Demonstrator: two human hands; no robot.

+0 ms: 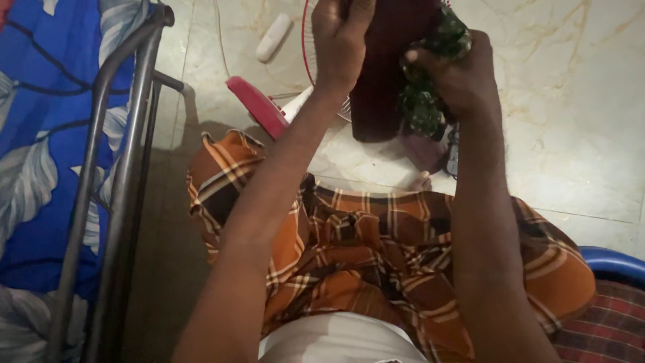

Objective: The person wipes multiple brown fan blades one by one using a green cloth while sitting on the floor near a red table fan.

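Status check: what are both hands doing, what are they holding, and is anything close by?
Left hand grips dark maroon cloth. Right hand clutches green patterned cloth. Fan on floor just beneath.

Single head-worn view looked steeply down, close over the seated person's forearms and checked cloth lap point(376, 269), marble floor point(578, 121) beyond.

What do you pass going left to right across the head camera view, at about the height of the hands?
Blue leaf-print bedding → grey metal bed frame → white remote-like object on the marble floor → left hand → dark maroon cloth → green patterned cloth → right hand.
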